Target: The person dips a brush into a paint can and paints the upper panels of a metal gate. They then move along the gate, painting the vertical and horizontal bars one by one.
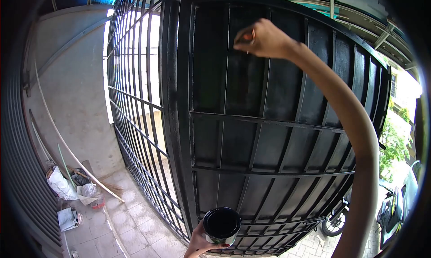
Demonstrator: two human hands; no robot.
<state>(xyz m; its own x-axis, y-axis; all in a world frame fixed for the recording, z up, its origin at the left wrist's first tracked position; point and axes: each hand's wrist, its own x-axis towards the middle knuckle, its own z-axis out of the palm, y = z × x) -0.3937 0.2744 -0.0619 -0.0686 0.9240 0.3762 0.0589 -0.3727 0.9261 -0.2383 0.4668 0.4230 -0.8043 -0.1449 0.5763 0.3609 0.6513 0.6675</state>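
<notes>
A tall black metal gate (287,146) with vertical ribs fills the middle and right. My left hand (200,243), low in the view, is wrapped round a round can (222,223) whose open top shows dark contents. High up in front of the gate's upper panels, my right hand (262,39) is closed, its fingers curled together. Something small and orange-red shows between those fingers, too small to name. The right arm reaches up from the lower right, across the gate.
A barred black grille (137,78) adjoins the gate on the left. Bags (63,184), a broom (110,186) and a long pale pole (63,134) are by the left wall. A motorcycle (334,222) and greenery (395,143) show at the right.
</notes>
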